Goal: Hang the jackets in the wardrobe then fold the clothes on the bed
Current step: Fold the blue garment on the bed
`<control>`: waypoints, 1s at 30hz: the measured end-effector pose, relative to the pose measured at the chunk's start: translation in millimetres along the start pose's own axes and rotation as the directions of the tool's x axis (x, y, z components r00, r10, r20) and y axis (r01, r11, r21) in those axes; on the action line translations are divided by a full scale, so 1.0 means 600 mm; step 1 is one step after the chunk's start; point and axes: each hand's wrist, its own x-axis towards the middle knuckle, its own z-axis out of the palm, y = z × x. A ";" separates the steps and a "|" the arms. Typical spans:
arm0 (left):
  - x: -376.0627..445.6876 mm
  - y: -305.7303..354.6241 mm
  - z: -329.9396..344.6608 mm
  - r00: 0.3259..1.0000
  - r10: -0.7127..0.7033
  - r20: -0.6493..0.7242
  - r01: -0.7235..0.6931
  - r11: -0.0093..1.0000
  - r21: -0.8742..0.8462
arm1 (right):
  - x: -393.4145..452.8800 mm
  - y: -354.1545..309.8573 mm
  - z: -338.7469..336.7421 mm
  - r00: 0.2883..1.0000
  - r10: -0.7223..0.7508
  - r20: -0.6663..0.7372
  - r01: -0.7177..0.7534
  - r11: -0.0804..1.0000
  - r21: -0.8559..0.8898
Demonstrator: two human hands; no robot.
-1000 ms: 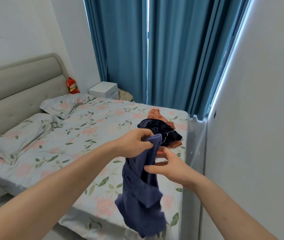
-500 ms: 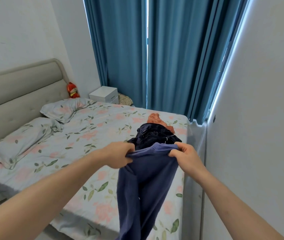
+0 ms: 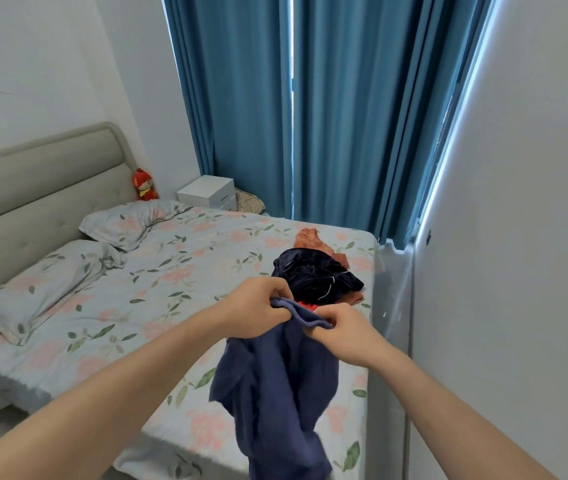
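A dark blue garment point(image 3: 279, 386) hangs in the air over the near corner of the bed point(image 3: 185, 271), bunched and drooping. My left hand point(image 3: 254, 310) grips its top edge. My right hand point(image 3: 348, 334) pinches the same edge close beside it. Behind my hands, a pile lies on the flowered sheet: a black garment point(image 3: 317, 275) on top of an orange one point(image 3: 310, 239), with a bit of red cloth point(image 3: 306, 305) showing at its near side. No wardrobe or jackets are in view.
Two flowered pillows point(image 3: 47, 289) lie by the grey padded headboard point(image 3: 43, 181). A white nightstand point(image 3: 208, 192) and a red doll point(image 3: 144, 185) stand at the far corner. Blue curtains point(image 3: 310, 109) hang behind; a white wall point(image 3: 517, 237) runs close on the right.
My hands, spread apart along the garment's edge half a second ago, have come together. The garment now hangs bunched rather than stretched flat.
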 end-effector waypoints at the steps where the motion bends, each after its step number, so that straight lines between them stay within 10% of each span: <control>1: -0.001 -0.010 -0.006 1.000 0.007 0.011 -0.007 0.999 0.053 | -0.001 0.005 -0.005 1.000 0.011 -0.029 -0.011 1.000 0.010; 11: -0.048 -0.169 0.012 0.982 -0.187 0.017 0.169 0.917 0.362 | 0.004 0.075 -0.020 0.992 0.096 -0.085 -0.107 0.985 -0.138; 21: -0.008 -0.316 0.018 0.895 -0.240 0.376 0.189 0.968 0.167 | 0.084 0.129 0.034 0.911 0.364 0.193 -0.287 0.897 -0.337; 30: 0.180 -0.372 -0.143 0.953 -0.171 0.250 0.214 0.965 -0.153 | 0.293 0.060 -0.012 0.934 0.357 -0.021 -0.333 0.844 -0.420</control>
